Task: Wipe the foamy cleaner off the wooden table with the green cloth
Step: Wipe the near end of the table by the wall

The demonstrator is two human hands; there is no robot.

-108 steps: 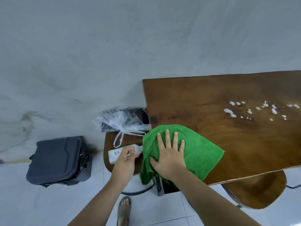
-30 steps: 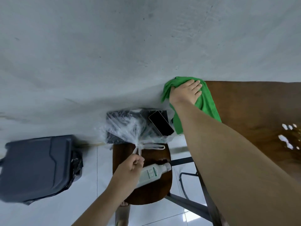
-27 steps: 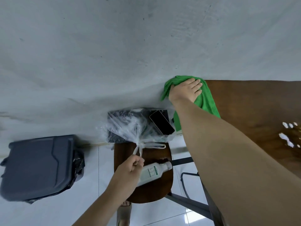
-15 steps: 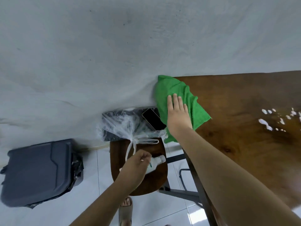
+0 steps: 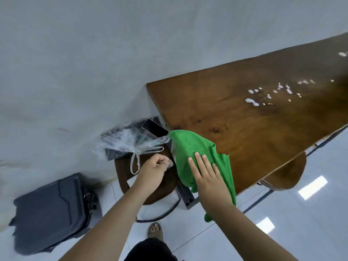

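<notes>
Right now the right hand (image 5: 208,176) lies flat, fingers spread, pressed on the cloth (image 5: 195,147) at the near left corner of the counter (image 5: 244,119); part of the cloth hangs over the near edge and down past the wrist. Foam (image 5: 252,102) sits in white blobs and specks farther right along the counter, well apart from the cloth, with one more patch near the far right end. The left hand (image 5: 154,170) is curled closed around a bottle (image 5: 170,163) over the stool (image 5: 163,185), only the bottle's cap end showing past the knuckles. Behind it on the stool lie a tied plastic bag (image 5: 130,142) and a phone (image 5: 154,128). A dark case (image 5: 50,208) rests on the floor by the wall, and a sandalled foot (image 5: 155,229) shows below.
</notes>
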